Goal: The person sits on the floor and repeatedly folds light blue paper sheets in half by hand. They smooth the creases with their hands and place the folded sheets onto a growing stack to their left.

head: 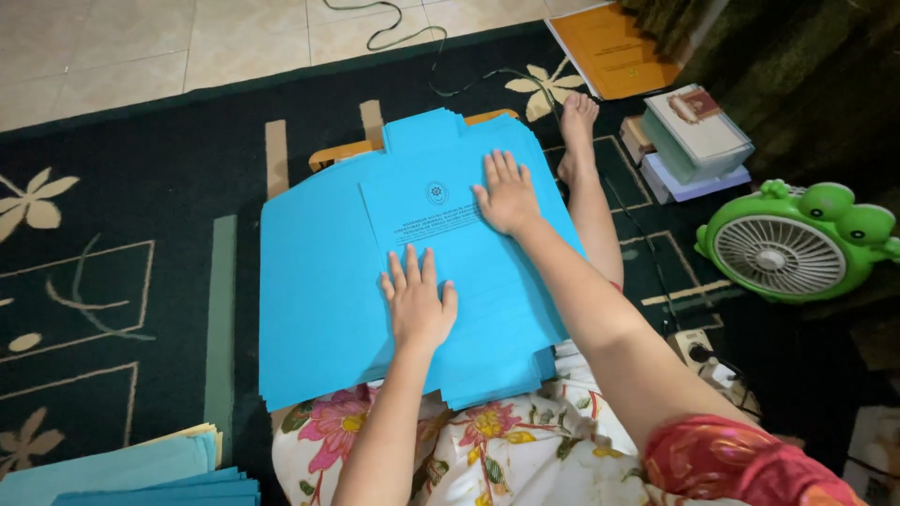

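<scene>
Blue folders, one thick stack, mid-frame; pressed flat under left hand and right hand, both spread wide, holding nothing.

Open carpet lay left of the left hand. Right of the right hand, a bare leg, book stack and green fan blocked passage.

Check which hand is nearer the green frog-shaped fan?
Right. The right hand lies flat on the upper part of the blue folder stack, on the side toward the green fan. The left hand rests lower, near the stack's middle, farther away.
</scene>
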